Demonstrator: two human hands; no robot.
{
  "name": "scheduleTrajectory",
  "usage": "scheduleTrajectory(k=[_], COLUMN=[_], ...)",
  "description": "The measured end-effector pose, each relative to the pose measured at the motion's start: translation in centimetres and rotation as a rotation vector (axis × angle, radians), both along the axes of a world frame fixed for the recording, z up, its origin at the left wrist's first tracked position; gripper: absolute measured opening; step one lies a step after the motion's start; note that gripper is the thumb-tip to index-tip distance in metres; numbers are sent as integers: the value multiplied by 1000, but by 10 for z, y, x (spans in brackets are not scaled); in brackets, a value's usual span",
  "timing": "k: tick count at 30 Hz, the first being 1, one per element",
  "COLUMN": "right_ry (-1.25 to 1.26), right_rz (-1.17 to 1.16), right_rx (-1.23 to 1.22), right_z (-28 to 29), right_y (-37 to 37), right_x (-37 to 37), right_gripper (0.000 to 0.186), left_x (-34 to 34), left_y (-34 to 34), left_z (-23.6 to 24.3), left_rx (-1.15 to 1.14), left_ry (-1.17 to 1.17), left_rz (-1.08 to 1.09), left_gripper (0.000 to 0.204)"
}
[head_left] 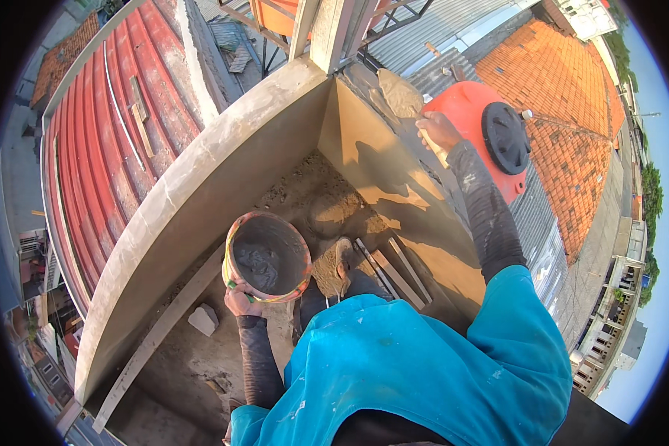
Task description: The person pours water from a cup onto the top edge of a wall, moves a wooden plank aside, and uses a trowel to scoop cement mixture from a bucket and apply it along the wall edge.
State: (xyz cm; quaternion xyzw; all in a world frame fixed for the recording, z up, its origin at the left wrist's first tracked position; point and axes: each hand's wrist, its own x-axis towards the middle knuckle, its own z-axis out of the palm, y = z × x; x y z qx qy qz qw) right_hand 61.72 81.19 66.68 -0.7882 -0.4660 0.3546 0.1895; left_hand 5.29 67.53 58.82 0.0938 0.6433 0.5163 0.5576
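Observation:
At the bucket's near left side, my left hand (241,300) is closed on its rim or handle, with a bit of green showing at the fingers. The round, multicoloured bucket (302,262) holds wet grey mortar (260,266). My right arm reaches out over the right-hand wall (379,149), the hand (442,131) wrapped round the pale wooden handle of a trowel (434,149). In line with that handle, a mortar-coloured, blade-like shape lies against the wall's top; its edges are hard to make out.
A curved concrete wall (201,160) bounds the left. An orange tank (461,100) with a black lid stands beyond the right wall. Wooden strips (401,276) lie near my boot (343,256); a long board (160,334) and a concrete chunk (203,320) lie left. Roofs surround this high spot.

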Motion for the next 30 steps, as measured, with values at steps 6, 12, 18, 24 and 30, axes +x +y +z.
scheduleTrajectory(k=[6,12,18,24,30], right_ry=[496,322,-64,-564,-747], right_rz=[-161,23,276,756,782], right_rx=[-251,-239,83,129,116], right_z=[-9,20,66,25,-26], right_y=[4,-74,-152,-177,-192], right_x=[30,40,-25,-115,-144], right_gripper=[29,27,35,27,20], left_x=[-13,22,93,146,206], left_y=[-12,-8,9,12,7], left_z=[-4,26,44,58,98], left_rx=[36,67,135,231,322], left_ry=[-64,-63,-116,-177,-161], left_rz=[52,-41,-138,-317,-460], left_gripper=[16,15,20,18,21])
